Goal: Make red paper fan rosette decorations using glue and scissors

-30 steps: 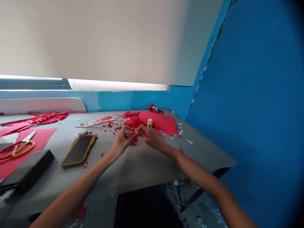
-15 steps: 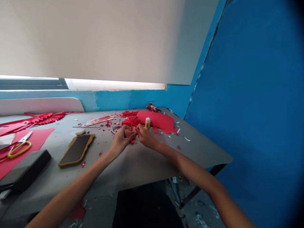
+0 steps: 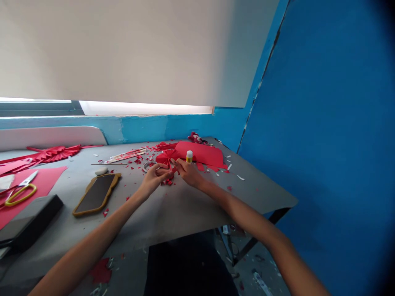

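Note:
My left hand (image 3: 154,176) and my right hand (image 3: 188,172) meet over the grey table (image 3: 185,205), fingers curled and pinched together on a small red paper piece (image 3: 168,177) between them. Right behind the hands lies a pleated red paper rosette (image 3: 166,156). A glue stick (image 3: 189,156) with a yellow band stands just beyond my right hand. A red paper sheet (image 3: 203,153) lies behind it. Red paper scraps are scattered round the hands.
A phone in a tan case (image 3: 96,194) lies left of my hands, yellow-handled scissors (image 3: 17,192) on red paper farther left, a black box (image 3: 27,220) at the near left. A folded red fan (image 3: 52,153) lies at the back left. A blue wall rises on the right past the table edge.
Both hands have stayed together on the small red piece; the view has shifted slightly, so everything sits a little more to the left and higher.

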A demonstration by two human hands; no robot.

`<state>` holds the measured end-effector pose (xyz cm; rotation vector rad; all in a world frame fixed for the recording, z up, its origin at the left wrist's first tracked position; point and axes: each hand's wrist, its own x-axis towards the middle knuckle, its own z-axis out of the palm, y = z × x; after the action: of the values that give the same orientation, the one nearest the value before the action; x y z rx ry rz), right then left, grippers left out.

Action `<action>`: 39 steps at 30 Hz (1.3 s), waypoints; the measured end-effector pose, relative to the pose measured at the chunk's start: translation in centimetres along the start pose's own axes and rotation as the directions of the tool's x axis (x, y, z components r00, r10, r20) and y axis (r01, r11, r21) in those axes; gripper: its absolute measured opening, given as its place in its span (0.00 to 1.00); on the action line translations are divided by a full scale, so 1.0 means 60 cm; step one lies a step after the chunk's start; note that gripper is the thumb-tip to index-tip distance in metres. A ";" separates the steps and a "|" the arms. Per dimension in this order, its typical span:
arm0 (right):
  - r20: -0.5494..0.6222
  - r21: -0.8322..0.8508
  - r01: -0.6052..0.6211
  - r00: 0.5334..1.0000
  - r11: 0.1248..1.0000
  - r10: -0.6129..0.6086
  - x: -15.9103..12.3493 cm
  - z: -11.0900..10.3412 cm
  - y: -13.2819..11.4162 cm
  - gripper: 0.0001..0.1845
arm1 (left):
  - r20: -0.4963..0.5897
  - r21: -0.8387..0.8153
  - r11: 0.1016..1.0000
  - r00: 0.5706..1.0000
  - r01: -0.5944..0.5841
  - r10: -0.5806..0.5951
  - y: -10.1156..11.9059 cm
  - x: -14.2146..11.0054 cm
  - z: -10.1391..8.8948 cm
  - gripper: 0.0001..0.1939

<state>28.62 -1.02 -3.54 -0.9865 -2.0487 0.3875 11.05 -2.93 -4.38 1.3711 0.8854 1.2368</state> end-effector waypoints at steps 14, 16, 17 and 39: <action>0.035 -0.139 0.017 0.999 0.990 -0.012 -0.002 -0.003 0.002 0.14 | 0.082 0.102 0.994 0.995 0.039 -0.047 0.002 -0.002 0.000 0.18; 0.016 -0.169 -0.009 1.000 0.986 0.012 -0.002 -0.003 0.004 0.15 | 0.081 0.094 0.994 0.995 0.050 -0.057 0.004 -0.003 0.001 0.18; 0.007 -0.198 -0.013 1.000 0.980 0.014 -0.002 -0.003 0.004 0.15 | 0.084 0.092 0.994 0.994 0.056 -0.064 0.004 -0.004 0.002 0.18; 0.139 -0.217 0.254 0.964 0.942 -0.228 -0.006 -0.002 0.002 0.12 | -0.004 0.163 0.984 0.997 -0.078 0.079 -0.007 0.014 -0.023 0.20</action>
<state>28.91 -1.21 -3.74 -0.8490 -2.3257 0.0739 9.90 -1.76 -4.71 1.5427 0.9651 1.2547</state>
